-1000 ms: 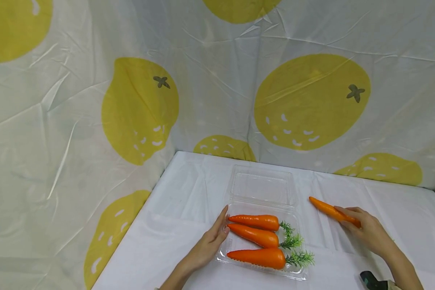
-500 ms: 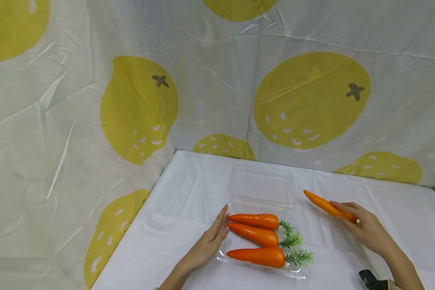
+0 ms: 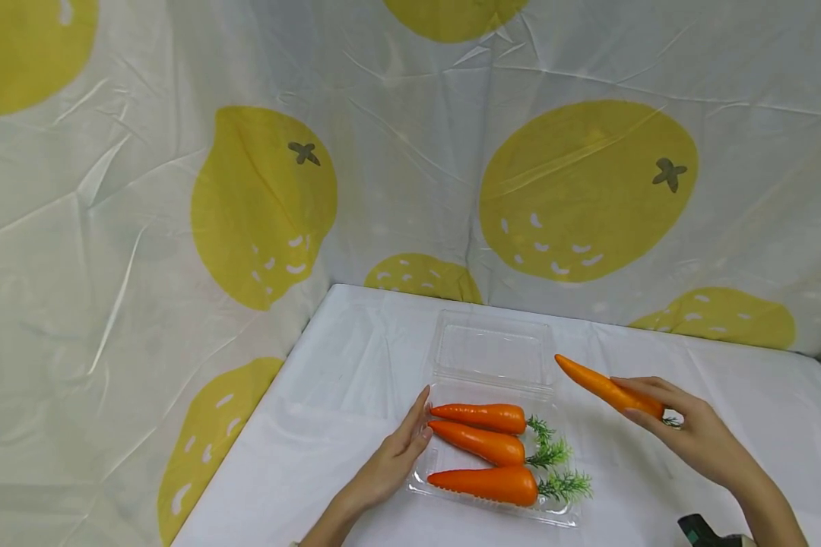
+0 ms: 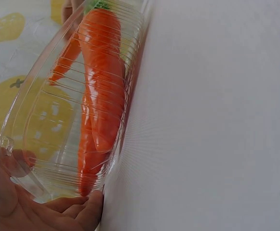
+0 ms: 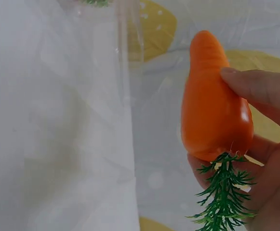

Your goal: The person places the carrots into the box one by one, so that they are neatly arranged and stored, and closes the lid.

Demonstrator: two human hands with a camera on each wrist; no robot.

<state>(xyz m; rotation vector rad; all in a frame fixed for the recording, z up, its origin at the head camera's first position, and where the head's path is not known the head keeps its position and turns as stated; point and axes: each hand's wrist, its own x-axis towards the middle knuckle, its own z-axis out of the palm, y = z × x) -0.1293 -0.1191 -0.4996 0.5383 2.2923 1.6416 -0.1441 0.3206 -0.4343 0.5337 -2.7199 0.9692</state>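
My right hand (image 3: 691, 433) holds an orange carrot (image 3: 602, 384) by its thick end, raised to the right of a clear plastic clamshell container (image 3: 445, 460). In the right wrist view, thumb and fingers are round this carrot (image 5: 212, 110), its green leaves (image 5: 224, 192) hanging below. Three carrots lie in the container's base: a back one (image 3: 482, 417), a middle one (image 3: 489, 447) and a front one (image 3: 489, 485), tips left and leaves right. At the container's left edge, my left hand (image 3: 390, 463) grips the side. Its thumb (image 4: 19, 161) is at the rim, with fingers lower down.
The container's clear lid (image 3: 496, 353) lies folded back behind the base. A white cloth (image 3: 356, 380) covers the table. Lemon-print sheets (image 3: 410, 152) hang at the back and left. A dark device (image 3: 705, 532) is at the right wrist.
My right hand has lifted the carrot off the cloth and moved it left, towards the container. The left hand and the container have stayed in place.
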